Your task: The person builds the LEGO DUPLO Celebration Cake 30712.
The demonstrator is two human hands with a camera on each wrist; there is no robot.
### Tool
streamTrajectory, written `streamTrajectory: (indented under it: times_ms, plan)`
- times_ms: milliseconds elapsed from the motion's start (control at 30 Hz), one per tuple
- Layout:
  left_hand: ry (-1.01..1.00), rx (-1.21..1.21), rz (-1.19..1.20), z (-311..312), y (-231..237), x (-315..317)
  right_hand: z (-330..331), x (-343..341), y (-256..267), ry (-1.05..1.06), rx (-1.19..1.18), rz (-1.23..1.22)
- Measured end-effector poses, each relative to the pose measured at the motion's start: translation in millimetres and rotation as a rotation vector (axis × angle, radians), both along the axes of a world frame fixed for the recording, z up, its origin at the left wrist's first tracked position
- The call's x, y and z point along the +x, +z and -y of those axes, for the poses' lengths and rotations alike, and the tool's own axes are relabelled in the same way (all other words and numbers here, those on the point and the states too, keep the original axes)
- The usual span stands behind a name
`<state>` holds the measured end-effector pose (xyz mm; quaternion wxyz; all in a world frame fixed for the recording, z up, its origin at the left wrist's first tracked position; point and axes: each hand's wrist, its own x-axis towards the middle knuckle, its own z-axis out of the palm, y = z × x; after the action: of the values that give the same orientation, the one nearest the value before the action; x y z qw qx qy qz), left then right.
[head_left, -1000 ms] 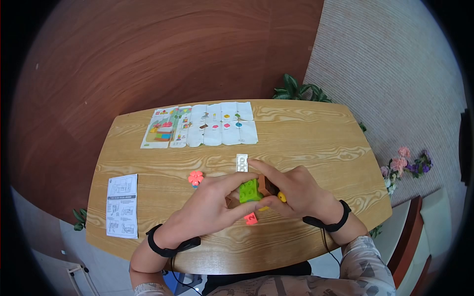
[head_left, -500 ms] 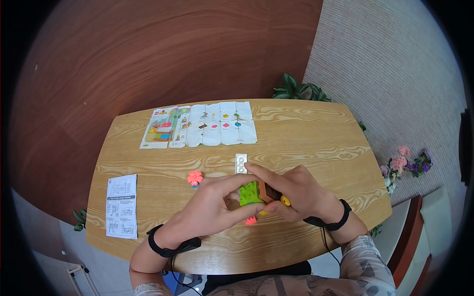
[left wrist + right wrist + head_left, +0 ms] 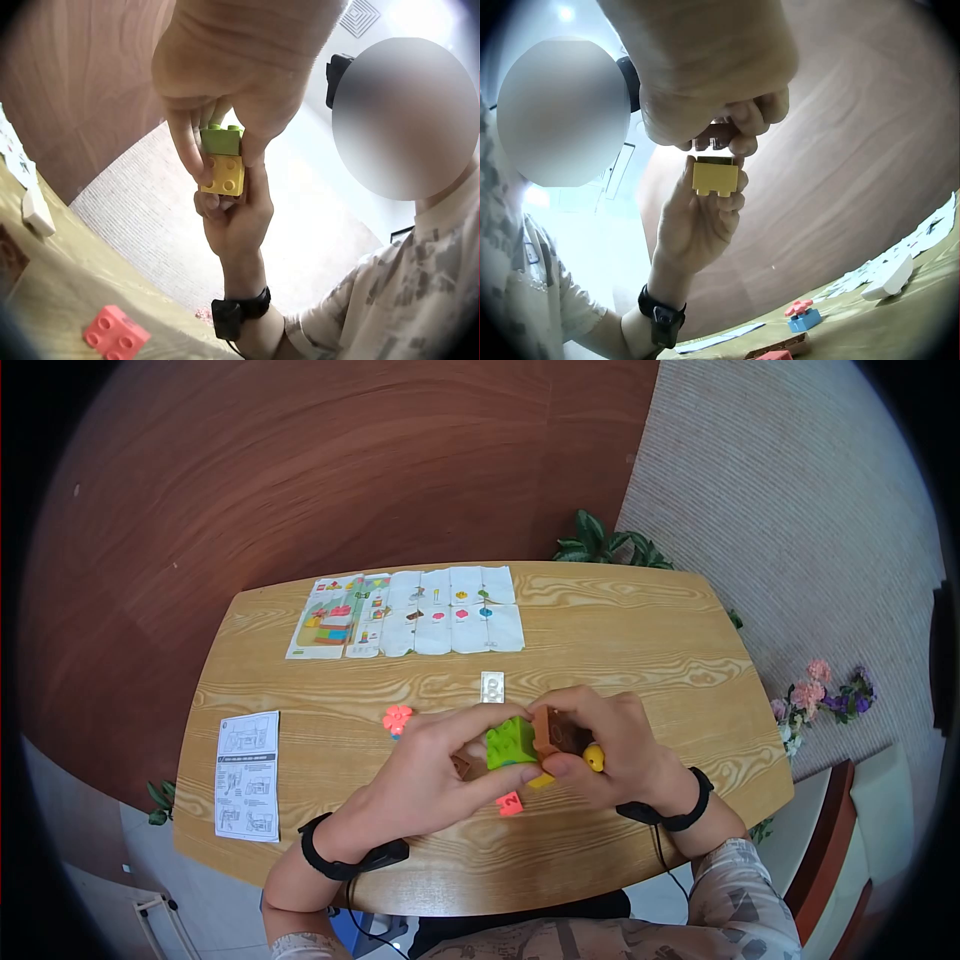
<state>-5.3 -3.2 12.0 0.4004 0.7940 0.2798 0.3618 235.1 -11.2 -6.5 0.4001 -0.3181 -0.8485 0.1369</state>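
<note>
My left hand (image 3: 430, 768) pinches a lime-green brick (image 3: 510, 743) between thumb and fingers. A yellow brick (image 3: 223, 176) sits right against the green one in the left wrist view, its studs facing that camera. In my right hand (image 3: 613, 745) a brown brick (image 3: 546, 732) is gripped, close beside the green brick. The right wrist view shows a narrow gap between the brown brick and the yellow brick (image 3: 715, 178). A small rounded yellow piece (image 3: 594, 757) shows at the right palm, partly hidden by the hand.
A coral brick marked 2 (image 3: 510, 803) lies near the hands. Beyond them is a white brick (image 3: 492, 687). To the left stand a coral flower on a blue brick (image 3: 397, 719) and a brown piece (image 3: 461, 766). Printed sheets (image 3: 440, 610) and a leaflet (image 3: 247, 775) lie farther out.
My right hand has shifted slightly right with the brown brick, drawing it a little away from the green brick. Its index finger has pulled back from beside the white brick.
</note>
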Motion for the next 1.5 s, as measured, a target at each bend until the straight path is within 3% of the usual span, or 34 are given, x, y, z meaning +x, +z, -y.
streamTrajectory:
  times_ms: [200,400,667,867,1100,1267,1500]
  plan:
    - [0.054,-0.010,-0.007,2.4,0.5,0.1,-0.2,-8.3,2.3,-0.084,0.218,0.091]
    - [0.071,0.052,-0.033,4.1,-1.5,1.6,1.3,-6.3,-1.3,-0.139,0.259,0.149]
    - [0.066,0.121,-0.044,3.8,-5.1,6.0,-0.3,-9.9,-8.0,-0.150,0.283,0.119]
    - [0.051,-0.006,-0.066,5.0,-7.8,7.8,2.2,-11.2,-2.3,-0.138,0.261,0.138]
    - [0.043,0.095,-0.040,3.6,-12.1,6.2,-1.4,-10.5,-7.6,-0.099,0.265,0.027]
    - [0.071,0.041,0.033,6.4,-9.0,4.8,3.9,-9.5,2.3,-0.151,0.281,0.128]
    - [0.040,0.153,-0.026,5.1,-10.0,6.7,4.7,-8.4,2.3,-0.108,0.299,0.190]
